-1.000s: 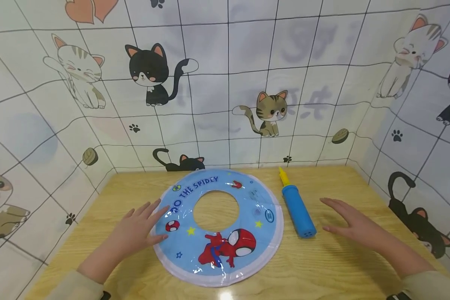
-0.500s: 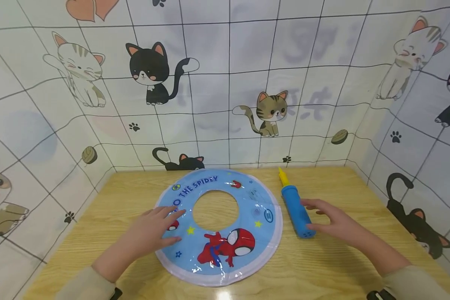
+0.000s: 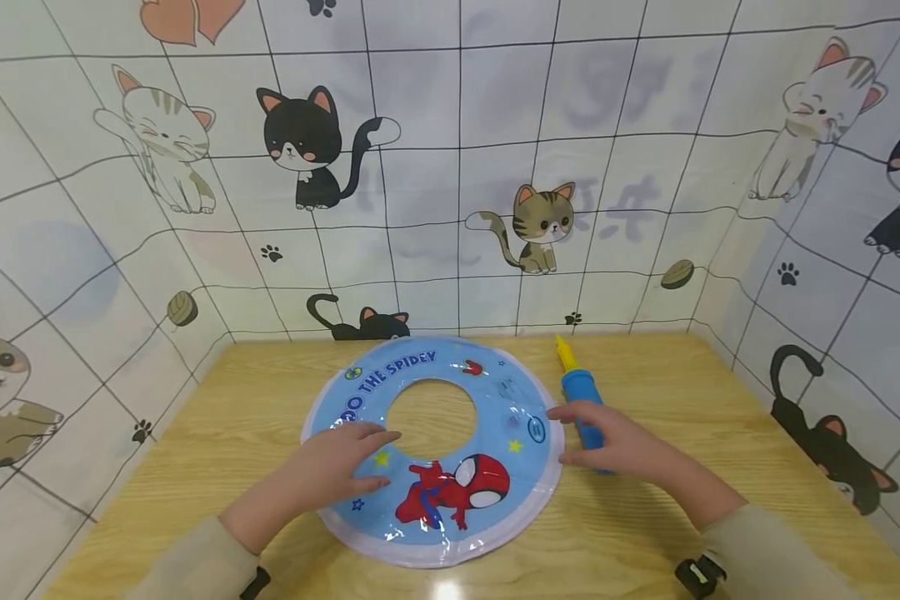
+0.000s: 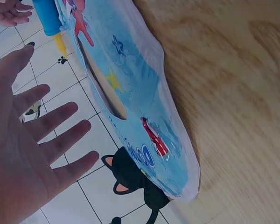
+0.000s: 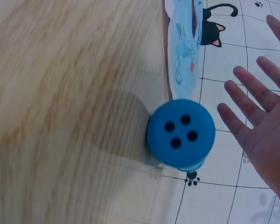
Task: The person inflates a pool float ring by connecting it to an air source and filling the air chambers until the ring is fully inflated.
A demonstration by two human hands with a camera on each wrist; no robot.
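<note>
A flat blue swim ring (image 3: 487, 533) with a pale rim, a red cartoon figure and yellow stars lies on the table. Over its left side hovers my left hand (image 3: 337, 467), fingers spread and holding nothing; the left wrist view shows the open palm (image 4: 23, 154). To the ring's right lies a blue hand pump (image 3: 581, 387) with a yellow nozzle (image 3: 566, 353) pointing to the back. My right hand (image 3: 615, 442) is above the pump, fingertips over the ring's right rim, and hides part of the barrel. In the right wrist view the pump's holed end (image 5: 181, 133) faces the camera.
The wooden table (image 3: 690, 392) is backed by a white wall covering (image 3: 420, 167) with black grid lines and cartoon cats, which also runs along both sides. Sleeves and dark wrist straps (image 3: 699, 575) show at the lower edge.
Both hands have moved inward: the left from the ring's left edge toward its middle, the right leftward from beside the pump to over it. The ring and pump have stayed in place.
</note>
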